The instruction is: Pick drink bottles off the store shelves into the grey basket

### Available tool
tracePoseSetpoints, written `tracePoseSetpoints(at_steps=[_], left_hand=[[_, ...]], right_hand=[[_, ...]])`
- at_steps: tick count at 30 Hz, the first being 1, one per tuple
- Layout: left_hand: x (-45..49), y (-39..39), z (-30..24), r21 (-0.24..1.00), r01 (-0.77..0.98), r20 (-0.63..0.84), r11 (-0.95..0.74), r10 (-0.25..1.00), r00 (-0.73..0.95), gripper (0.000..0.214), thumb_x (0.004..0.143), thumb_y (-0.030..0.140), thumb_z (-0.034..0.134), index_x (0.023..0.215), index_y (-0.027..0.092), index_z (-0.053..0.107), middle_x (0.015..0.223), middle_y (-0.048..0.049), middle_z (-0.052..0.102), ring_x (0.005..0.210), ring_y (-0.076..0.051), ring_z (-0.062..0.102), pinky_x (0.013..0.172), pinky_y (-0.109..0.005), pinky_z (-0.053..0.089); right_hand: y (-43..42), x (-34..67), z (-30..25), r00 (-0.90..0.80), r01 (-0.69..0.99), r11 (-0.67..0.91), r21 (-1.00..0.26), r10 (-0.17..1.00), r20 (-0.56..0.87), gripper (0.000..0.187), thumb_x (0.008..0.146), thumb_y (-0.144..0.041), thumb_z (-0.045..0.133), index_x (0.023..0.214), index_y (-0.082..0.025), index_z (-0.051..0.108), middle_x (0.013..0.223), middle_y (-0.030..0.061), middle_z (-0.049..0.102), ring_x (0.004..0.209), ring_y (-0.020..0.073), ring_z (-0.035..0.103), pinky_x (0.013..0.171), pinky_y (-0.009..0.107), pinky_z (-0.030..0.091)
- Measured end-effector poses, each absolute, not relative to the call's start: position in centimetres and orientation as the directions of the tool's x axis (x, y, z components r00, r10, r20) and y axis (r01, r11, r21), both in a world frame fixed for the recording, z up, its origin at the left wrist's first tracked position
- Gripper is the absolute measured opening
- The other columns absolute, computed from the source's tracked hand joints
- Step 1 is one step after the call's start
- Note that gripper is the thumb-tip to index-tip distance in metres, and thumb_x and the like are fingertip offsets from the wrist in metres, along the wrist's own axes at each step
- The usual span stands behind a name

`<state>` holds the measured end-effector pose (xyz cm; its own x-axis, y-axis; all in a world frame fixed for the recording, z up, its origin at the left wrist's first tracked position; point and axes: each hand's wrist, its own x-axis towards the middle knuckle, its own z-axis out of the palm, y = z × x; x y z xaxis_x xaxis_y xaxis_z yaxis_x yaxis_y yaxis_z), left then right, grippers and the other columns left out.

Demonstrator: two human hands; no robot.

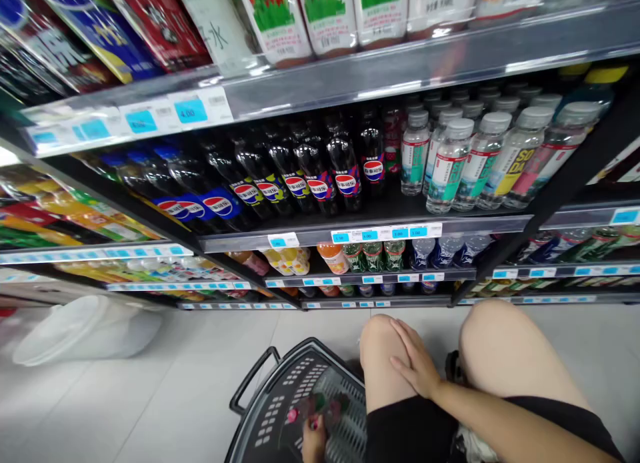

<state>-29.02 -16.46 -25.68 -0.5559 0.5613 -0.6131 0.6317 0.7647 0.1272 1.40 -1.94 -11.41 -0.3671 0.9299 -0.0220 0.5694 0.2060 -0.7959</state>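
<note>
My left hand point(314, 441) is inside a dark grey shopping basket point(270, 399) at the lower middle. Its fingers are closed around the neck of a bottle point(317, 421), whose pink cap shows between them. Beside it in the basket lies another bottle with a pink cap point(293, 415). These bottles are dim and blurred, so their labels cannot be read. My right hand point(414, 360) lies flat on my bent left knee, fingers stretched out and holding nothing.
Shelves of drinks face me: cola bottles point(345, 169), clear soda-water bottles point(447, 166) and cartons point(327, 16) above. Price tags line the shelf edges point(360, 236). A white tub point(95, 329) stands on the tiled floor point(150, 389) at left. The basket's handle point(253, 376) sticks out leftward.
</note>
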Motion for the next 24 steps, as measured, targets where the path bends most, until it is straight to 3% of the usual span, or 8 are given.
tracePoseSetpoints(at_steps=[4,6,11,15,20,24], left_hand=[[-29.6,-17.4,-22.7,0.171,0.659,-0.680,0.732,0.572,-0.459,0.039,0.096,0.030,0.038,0.113,0.022,0.072,0.098,-0.0058,0.079,0.106,-0.022,0.073,0.090,-0.026,0.056],[-29.2,-17.4,-20.1,0.162,0.731,-0.667,0.663,0.619,-0.413,0.040,0.096,0.030,0.039,0.121,0.020,0.069,0.108,-0.0081,0.077,0.110,-0.022,0.071,0.093,-0.026,0.054],[-28.0,-14.8,-8.9,0.078,0.838,-0.617,0.540,0.686,-0.385,0.041,0.099,0.033,0.033,0.124,0.025,0.065,0.097,-0.0065,0.078,0.099,-0.024,0.074,0.081,-0.029,0.053],[-26.9,-10.7,2.1,0.000,0.922,-0.433,0.388,0.831,-0.350,0.039,0.093,0.041,0.041,0.122,0.029,0.066,0.086,-0.0056,0.076,0.088,-0.028,0.074,0.073,-0.031,0.050],[-25.1,-5.3,13.5,0.135,0.913,-0.037,0.384,0.923,-0.383,0.033,0.087,0.047,0.044,0.101,0.030,0.069,0.063,0.0005,0.066,0.059,-0.019,0.063,0.060,-0.025,0.040],[-23.5,0.8,19.9,0.424,0.873,0.151,0.240,0.932,-0.330,0.037,0.086,0.051,0.040,0.087,0.023,0.065,0.063,0.0014,0.062,0.058,-0.015,0.056,0.060,-0.024,0.040]], right_hand=[[-2.1,0.5,-11.1,-0.396,0.592,0.236,-0.771,0.918,-0.022,0.077,0.095,-0.058,0.047,0.160,-0.023,0.025,0.162,0.0118,0.032,0.149,0.0323,0.029,0.121,0.052,0.027],[-2.2,0.0,-11.0,-0.400,0.615,0.235,-0.753,0.915,-0.041,0.078,0.094,-0.058,0.048,0.160,-0.024,0.025,0.161,0.0120,0.032,0.147,0.0331,0.030,0.120,0.052,0.029],[-2.3,-1.2,-10.9,-0.384,0.708,0.160,-0.688,0.905,-0.184,0.080,0.092,-0.055,0.053,0.160,-0.027,0.024,0.164,0.0100,0.029,0.146,0.0337,0.032,0.117,0.051,0.033],[-1.9,-1.8,-10.3,-0.360,0.769,0.108,-0.630,0.887,-0.288,0.080,0.090,-0.050,0.055,0.161,-0.027,0.024,0.164,0.0082,0.029,0.146,0.0322,0.034,0.116,0.047,0.034],[-0.1,-1.6,-9.2,-0.414,0.829,0.091,-0.552,0.764,-0.495,0.088,0.091,-0.054,0.053,0.163,-0.023,0.014,0.168,0.0133,0.018,0.148,0.0355,0.031,0.115,0.049,0.035],[1.3,0.1,-8.6,-0.524,0.821,0.226,-0.523,0.663,-0.535,0.091,0.089,-0.054,0.055,0.163,-0.022,0.012,0.165,0.0172,0.025,0.136,0.0384,0.048,0.111,0.052,0.038]])
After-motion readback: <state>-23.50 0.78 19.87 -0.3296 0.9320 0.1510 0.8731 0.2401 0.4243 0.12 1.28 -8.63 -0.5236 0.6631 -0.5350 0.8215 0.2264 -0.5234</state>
